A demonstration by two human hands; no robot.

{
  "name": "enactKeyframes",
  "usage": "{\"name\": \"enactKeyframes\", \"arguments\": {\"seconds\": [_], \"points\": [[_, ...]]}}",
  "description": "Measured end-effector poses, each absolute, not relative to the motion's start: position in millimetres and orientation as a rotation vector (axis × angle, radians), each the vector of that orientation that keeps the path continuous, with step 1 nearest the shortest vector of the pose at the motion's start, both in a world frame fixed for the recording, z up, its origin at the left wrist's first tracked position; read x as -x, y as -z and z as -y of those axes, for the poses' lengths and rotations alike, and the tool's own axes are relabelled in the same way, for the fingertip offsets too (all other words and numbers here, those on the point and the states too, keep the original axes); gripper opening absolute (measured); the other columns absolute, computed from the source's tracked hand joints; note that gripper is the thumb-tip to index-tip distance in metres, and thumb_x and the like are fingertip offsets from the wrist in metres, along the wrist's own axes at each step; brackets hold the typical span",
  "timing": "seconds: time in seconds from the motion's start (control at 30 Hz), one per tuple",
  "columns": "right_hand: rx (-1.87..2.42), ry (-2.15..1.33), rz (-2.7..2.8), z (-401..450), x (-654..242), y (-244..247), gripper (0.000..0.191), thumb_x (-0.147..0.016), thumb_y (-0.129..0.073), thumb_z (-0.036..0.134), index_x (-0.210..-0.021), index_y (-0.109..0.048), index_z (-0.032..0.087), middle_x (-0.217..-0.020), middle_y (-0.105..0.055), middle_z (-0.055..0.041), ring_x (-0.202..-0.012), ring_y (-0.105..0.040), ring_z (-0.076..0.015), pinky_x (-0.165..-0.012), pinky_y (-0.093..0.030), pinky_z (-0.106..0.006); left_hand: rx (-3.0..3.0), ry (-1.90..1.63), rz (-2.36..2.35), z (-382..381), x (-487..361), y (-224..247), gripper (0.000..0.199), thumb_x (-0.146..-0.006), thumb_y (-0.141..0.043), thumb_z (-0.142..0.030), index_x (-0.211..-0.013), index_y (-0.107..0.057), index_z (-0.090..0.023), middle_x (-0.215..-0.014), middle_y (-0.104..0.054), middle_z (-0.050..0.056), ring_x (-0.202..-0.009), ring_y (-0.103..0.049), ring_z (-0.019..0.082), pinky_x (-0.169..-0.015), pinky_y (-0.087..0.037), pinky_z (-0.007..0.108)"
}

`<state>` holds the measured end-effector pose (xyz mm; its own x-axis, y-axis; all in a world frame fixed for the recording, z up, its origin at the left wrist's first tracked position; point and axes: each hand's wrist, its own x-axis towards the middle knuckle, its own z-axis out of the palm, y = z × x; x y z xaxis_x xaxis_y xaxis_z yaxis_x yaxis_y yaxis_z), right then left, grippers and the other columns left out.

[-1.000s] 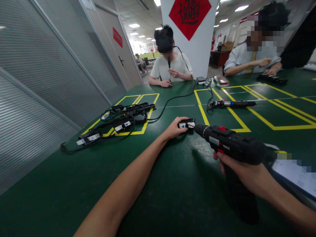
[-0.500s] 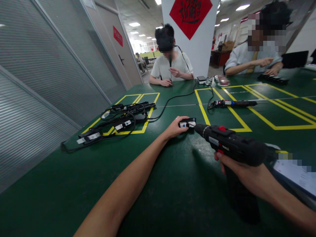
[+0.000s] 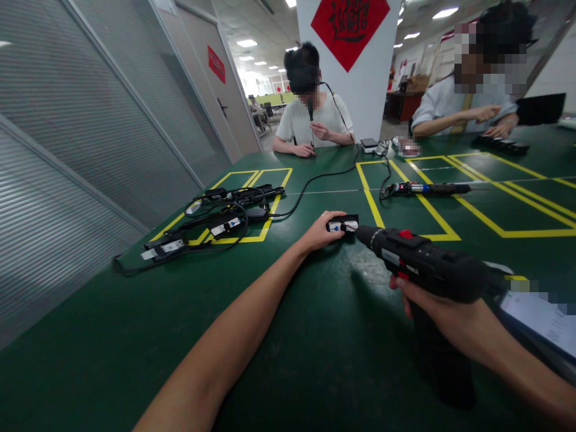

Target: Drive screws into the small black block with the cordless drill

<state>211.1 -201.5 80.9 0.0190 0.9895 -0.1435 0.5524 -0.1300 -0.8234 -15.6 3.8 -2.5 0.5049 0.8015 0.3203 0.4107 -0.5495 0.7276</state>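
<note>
My left hand [image 3: 324, 231] grips a small black box-shaped part [image 3: 350, 219] with a white face and a blue spot, holding it on the green table [image 3: 288, 336]. In my right hand [image 3: 432, 309] is a black cordless drill [image 3: 418, 264] with red details, its fingers wrapped round the handle. The drill's chuck points left at the right end of the part. A thin bit reaches the white face; whether it touches a screw there is too small to tell.
Black cabled power strips [image 3: 225, 225] lie on the left by yellow tape outlines. An electric screwdriver [image 3: 427, 188] lies at the right. A phone-like device [image 3: 540, 312] with a lit screen is by my right wrist. Two people [image 3: 315, 117] sit across the table.
Almost nothing differs. The view has shifted very slightly, while both hands, the drill and the black part keep their places relative to one another.
</note>
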Motion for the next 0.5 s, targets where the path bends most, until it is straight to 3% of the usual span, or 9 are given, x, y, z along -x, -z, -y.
{"name": "enactKeyframes", "arguments": {"seconds": [0.5], "points": [[1.702,-1.038,1.517,199.7,-213.4,-79.2,0.035,-0.082,-0.056,0.048,-0.059,-0.063,0.022,-0.075,-0.07,-0.0045,-0.066,-0.063,-0.02,-0.055,-0.045,-0.033,-2.153,-0.877,-0.996,-5.4,16.0,4.0,0.055,-0.073,-0.064,-0.031,-0.126,-0.052,-0.022,-0.122,-0.052,0.007,-0.109,-0.052,0.021,-0.098,-0.041,0.036]]}}
